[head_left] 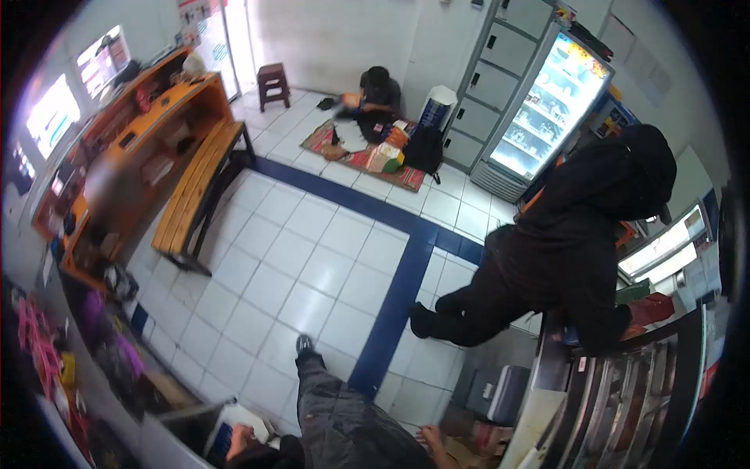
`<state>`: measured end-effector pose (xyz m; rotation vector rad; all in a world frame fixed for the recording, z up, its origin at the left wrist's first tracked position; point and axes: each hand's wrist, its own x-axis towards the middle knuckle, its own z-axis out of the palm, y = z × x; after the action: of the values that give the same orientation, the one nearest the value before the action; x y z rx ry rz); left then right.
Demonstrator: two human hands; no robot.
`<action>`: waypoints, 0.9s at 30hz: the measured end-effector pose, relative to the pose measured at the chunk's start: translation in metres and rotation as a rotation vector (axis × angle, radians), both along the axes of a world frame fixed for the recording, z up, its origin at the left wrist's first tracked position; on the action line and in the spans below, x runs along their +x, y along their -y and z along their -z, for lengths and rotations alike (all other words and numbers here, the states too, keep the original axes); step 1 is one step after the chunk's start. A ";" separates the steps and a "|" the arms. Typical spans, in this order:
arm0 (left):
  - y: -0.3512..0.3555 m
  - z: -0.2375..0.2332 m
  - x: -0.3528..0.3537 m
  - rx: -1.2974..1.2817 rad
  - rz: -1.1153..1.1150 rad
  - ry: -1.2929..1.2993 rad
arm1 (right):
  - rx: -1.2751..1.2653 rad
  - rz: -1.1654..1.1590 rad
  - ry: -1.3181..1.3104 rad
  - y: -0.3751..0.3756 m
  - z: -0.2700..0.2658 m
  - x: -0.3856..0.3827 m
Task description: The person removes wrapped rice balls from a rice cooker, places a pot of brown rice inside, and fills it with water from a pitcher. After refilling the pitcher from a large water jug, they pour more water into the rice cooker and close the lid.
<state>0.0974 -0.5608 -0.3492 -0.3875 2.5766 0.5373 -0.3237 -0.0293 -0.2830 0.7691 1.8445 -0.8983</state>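
Floor (312, 266): white tiles crossed by a dark blue band that turns a corner in the middle of the room.
Co-worker in black (562, 242): bent over the display worktop (625, 391) at the right, hood up, one black shoe on the tiles.
Drinks fridge (547, 109): lit, glass-doored, against the far wall beside grey lockers.
Orange worktop (148, 117): runs along the left side, cluttered with small goods too blurred to name.
Wooden bench (195, 187): pale slats on a dark frame, just beside the orange worktop.
Rug (367, 156): red and patterned, by the far wall, with packets and a dark bag on it.
Seated person (379, 90): in dark clothes, at the back edge of the rug.
Stool (273, 82): small, brown, near the far door.
Own leg (344, 422): grey quilted trousers, stretched forward to a black shoe (305, 344) on the tiles.
Grey bin (500, 391): dark, rounded, on the floor below the display worktop.
White box (234, 422): at the bottom left, pale walls, open top showing blue inside, partly cut off by the frame.
Cardboard box (476, 438): brown, low on the floor at the bottom right, near the grey bin.
Left hand (238, 442): at the rim of the white box, touching it; whether it grips cannot be told.
Right hand (433, 442): fingers stretched out, nothing seen in them, just beside the cardboard box.
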 end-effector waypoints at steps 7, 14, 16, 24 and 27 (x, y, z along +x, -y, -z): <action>0.165 0.004 -0.222 0.541 -1.514 0.377 | -0.047 -0.296 -0.142 0.129 0.133 -0.082; 0.319 -0.040 -0.600 0.525 -0.803 -0.216 | -0.079 -0.380 -0.687 0.381 -0.014 -0.325; 0.338 -0.073 -0.697 0.525 -0.768 -0.285 | -0.106 -0.390 -0.664 0.413 -0.010 -0.401; 0.371 -0.066 -0.905 0.494 -0.717 0.029 | 0.000 -0.282 -0.486 0.434 0.029 -0.679; 0.328 -0.068 -0.989 0.389 -0.568 0.378 | -0.093 -0.166 -0.619 0.411 0.026 -0.755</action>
<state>-0.8913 -0.8884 -0.2816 -0.9824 1.9249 1.0273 -1.0790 -0.4404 -0.3093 0.2804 2.3344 -1.1908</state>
